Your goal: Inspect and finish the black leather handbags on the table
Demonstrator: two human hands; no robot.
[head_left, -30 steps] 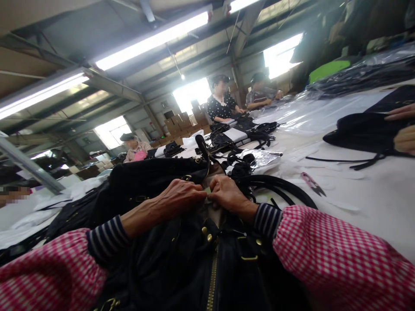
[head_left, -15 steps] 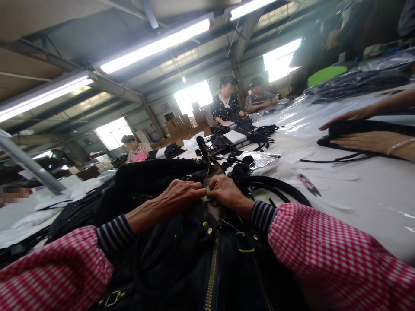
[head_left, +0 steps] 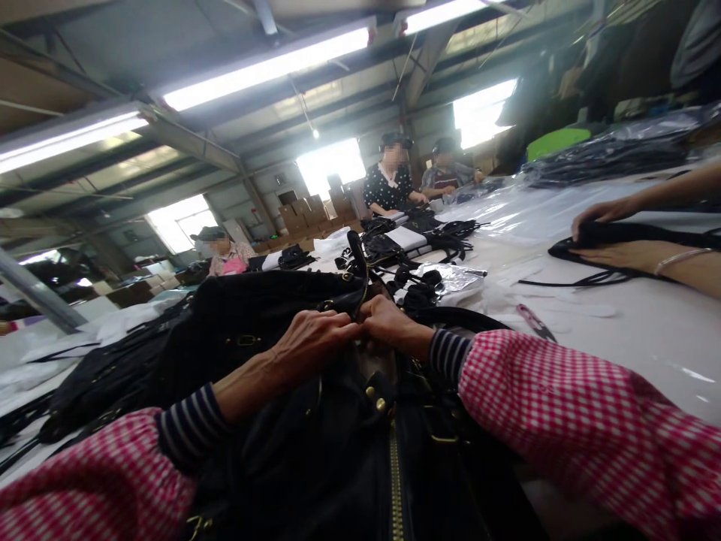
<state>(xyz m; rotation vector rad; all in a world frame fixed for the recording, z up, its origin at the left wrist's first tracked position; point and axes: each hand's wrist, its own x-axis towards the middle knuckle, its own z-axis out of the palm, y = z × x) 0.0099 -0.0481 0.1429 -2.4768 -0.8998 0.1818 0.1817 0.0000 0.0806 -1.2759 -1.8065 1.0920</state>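
Note:
A black bag (head_left: 332, 451) with a gold zipper (head_left: 396, 473) and gold studs lies right before me, its top toward the far side. Over its opening my left hand (head_left: 318, 334) and my right hand (head_left: 388, 323) meet, fingertips pinched together. Whatever sits between the fingers is covered by them and too small to make out. Beyond my hands a black strap (head_left: 356, 255) stands up from the bag's far edge. More black bag material (head_left: 248, 308) with gold fittings is heaped under and left of my left wrist.
On the white table (head_left: 631, 361), thread snips (head_left: 535, 321) lie right of my right sleeve. A co-worker's hands (head_left: 625, 252) press a black strapped piece (head_left: 574, 248) at the right. Silvery plastic (head_left: 454, 279) and black bags (head_left: 405, 237) lie farther back. Several people work beyond.
My two hands have closed in on each other, and a small pale-green bit seen between them is now hidden. The bag's zipper has shifted right in view. The co-worker's hands moved slightly.

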